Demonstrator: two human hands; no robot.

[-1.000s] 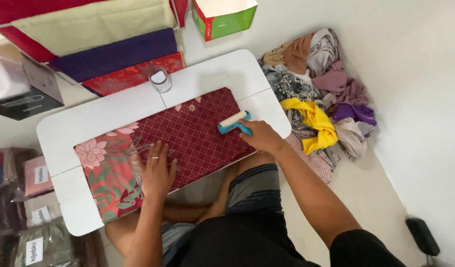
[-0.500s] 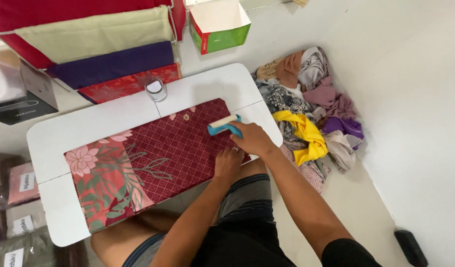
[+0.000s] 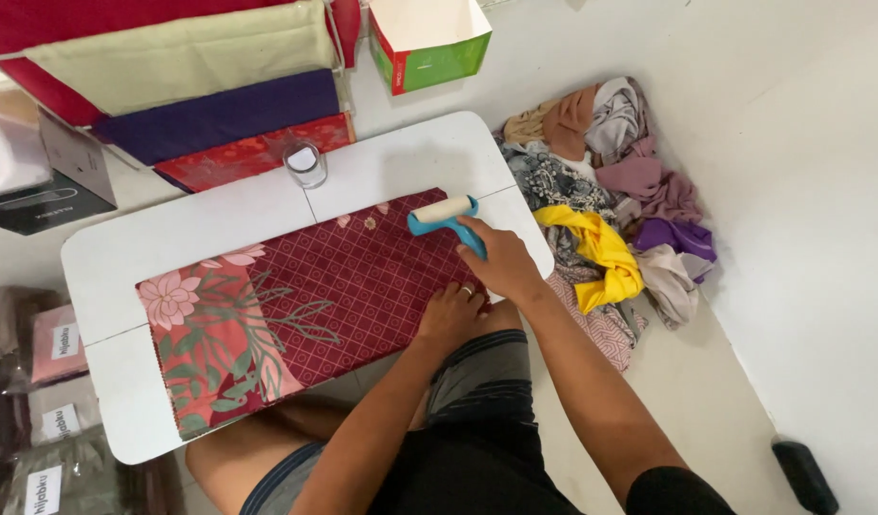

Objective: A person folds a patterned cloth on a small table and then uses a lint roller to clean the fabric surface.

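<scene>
A white table (image 3: 191, 229) carries a maroon cloth (image 3: 363, 277) with a fine pale grid, its left end showing pink flowers and green leaves. The lint roller (image 3: 446, 218) has a cream drum and turquoise handle. Beside it, a cloth pile (image 3: 606, 205) mixes yellow, purple, tan and what looks like grey print.

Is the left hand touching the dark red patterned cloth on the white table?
Touching. The head view shows the left hand pressed flat on the near edge of the dark red cloth, beside the right hand holding the lint roller.

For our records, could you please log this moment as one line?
right hand: holds lint roller | left hand: pressing red cloth | on white table
</scene>
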